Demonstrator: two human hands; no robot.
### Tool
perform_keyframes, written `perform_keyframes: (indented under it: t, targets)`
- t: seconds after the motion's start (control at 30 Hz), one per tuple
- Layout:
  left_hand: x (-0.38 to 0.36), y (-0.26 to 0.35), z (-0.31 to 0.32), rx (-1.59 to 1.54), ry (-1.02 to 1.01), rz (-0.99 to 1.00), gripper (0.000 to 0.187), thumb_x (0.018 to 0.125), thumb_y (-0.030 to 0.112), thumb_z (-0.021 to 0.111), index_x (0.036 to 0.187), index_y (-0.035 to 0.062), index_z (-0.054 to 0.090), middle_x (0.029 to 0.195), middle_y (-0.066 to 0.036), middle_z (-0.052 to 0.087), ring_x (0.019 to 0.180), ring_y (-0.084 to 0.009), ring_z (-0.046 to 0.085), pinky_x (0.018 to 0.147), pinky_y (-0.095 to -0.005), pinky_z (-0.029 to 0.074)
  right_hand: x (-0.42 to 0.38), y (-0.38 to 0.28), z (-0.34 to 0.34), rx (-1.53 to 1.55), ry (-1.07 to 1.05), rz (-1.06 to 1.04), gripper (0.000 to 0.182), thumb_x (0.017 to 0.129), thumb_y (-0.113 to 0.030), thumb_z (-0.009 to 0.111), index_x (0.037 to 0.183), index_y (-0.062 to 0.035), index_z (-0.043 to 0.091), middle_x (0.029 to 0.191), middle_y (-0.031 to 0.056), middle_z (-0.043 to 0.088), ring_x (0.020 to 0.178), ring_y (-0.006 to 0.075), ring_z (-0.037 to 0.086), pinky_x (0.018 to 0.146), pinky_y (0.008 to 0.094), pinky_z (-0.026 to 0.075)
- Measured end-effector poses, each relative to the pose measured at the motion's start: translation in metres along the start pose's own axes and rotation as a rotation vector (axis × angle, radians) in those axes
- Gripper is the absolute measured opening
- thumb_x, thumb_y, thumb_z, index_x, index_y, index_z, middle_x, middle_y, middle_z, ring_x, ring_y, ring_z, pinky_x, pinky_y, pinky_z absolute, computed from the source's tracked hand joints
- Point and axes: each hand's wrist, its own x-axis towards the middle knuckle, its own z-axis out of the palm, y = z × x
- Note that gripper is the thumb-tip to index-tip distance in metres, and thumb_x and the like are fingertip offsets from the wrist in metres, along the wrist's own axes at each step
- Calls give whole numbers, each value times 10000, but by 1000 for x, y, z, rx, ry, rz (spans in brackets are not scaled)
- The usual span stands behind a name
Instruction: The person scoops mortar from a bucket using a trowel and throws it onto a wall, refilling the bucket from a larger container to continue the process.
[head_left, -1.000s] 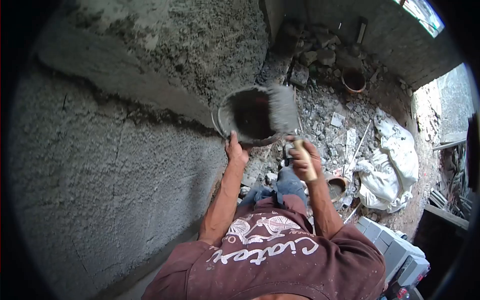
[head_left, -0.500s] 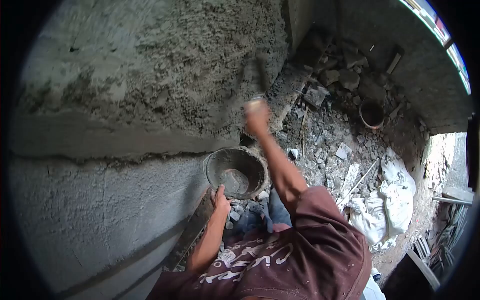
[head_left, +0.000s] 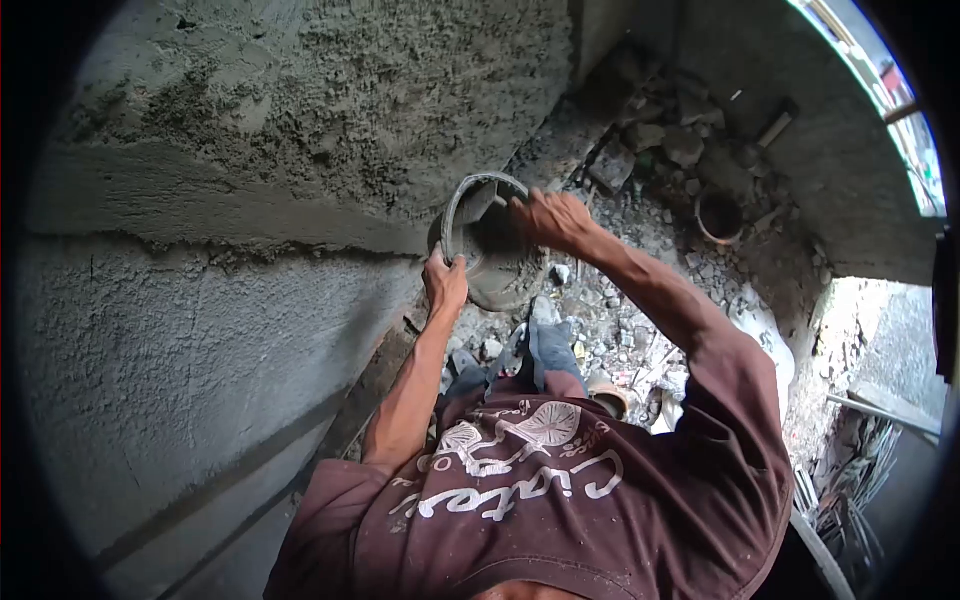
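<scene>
My left hand [head_left: 445, 281] is closed on the rim of a mortar-stained bucket [head_left: 453, 212], which is tilted in front of the rough wall. At the opposite side of the bucket's mouth, my right hand [head_left: 556, 219] is wrapped round the handle of a trowel. The trowel's blade [head_left: 480, 203] is inside the bucket near the rim, and its handle is mostly hidden by my fingers. Wet-looking grey mortar covers the upper wall [head_left: 400, 110], coarse on top with a smoother band [head_left: 250, 205] beneath it.
Below the band runs a lighter textured wall [head_left: 220, 350]. Broken stones and rubble [head_left: 640, 250] cover the ground to the right. A second round container [head_left: 719, 217] stands among them. White sacks [head_left: 768, 345] lie partly behind my right arm. Another pot [head_left: 608, 398] is by my legs.
My right hand has come down from the wall with the trowel, whose blade is now in the bucket. My left hand and the bucket have moved up in view, and the bucket has tilted.
</scene>
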Motion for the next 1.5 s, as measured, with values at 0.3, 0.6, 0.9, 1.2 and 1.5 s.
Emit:
perform_keyframes:
  t: [0.3,0.6,0.9,1.2,1.5]
  targets:
    - [-4,21,-5,-256,188,234,309,786,142,492,1006,-62,566,828,-228,618,762,-380,585,729,-418,444,-61,-35,-23,-417,-34,-64,274,913,-212,394,883,13,548,636,136,556,540,288,570,485,413,485]
    - [-33,-10,-60,-483,255,546,312,857,162,529,1060,-75,549,815,-145,618,689,-261,548,678,-376,452,-112,-121,-82,531,-235,420,328,950,-305,434,896,-3,549,638,134,576,568,251,592,476,396,448]
    - [-66,17,-144,-658,-143,858,493,872,75,493,1345,-22,395,1403,-156,396,1270,-228,395,1035,-321,309,-118,-171,-37,1493,-237,651,392,958,-417,361,865,-61,496,594,55,515,464,153,484,407,308,421]
    - [-41,-22,-115,-253,-517,685,518,890,223,597,1334,15,432,1386,-171,415,1261,-246,422,1016,-306,353,-146,-229,68,2618,-309,589,497,937,-518,364,1111,-70,489,656,21,470,435,93,417,342,226,378]
    - [-30,-72,-2,-941,-363,-331,585,861,427,605,1311,100,424,1278,-81,492,1132,-269,488,965,-460,389,-188,-179,60,2850,4,455,518,918,-512,431,1147,-51,488,652,20,459,438,90,419,345,222,378]
